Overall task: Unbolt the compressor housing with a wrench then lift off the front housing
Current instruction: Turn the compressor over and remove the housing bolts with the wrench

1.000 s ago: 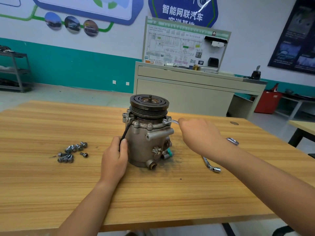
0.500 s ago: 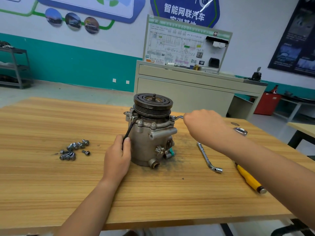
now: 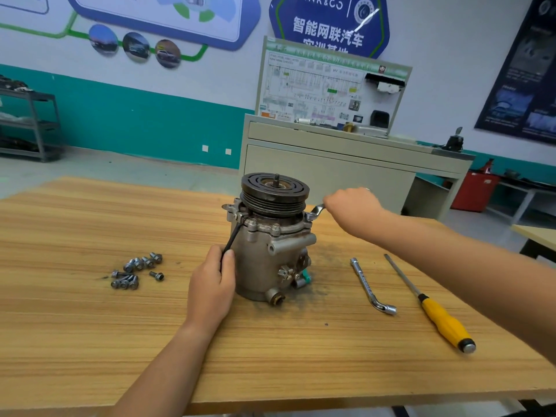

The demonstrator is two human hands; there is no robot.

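My L hand (image 3: pixel 212 285) is curled round a black bar (image 3: pixel 231 239), its tip lost behind the flange (image 3: pixel 288 230). R hand (image 3: pixel 350 207) is fisted on a wrench (image 3: pixel 316 210); only the ring end shows, at the flange's right ear, the rest is hidden in my grip. The compressor (image 3: pixel 258 266) stands upright mid-table (image 3: pixel 90 341), grey body w/ rust, dark grooved pulley (image 3: pixel 275 192) on top. Bolts (image 3: pixel 135 270) lie left; socket wrench (image 3: pixel 371 285) & screwdriver (image 3: pixel 436 316) right.
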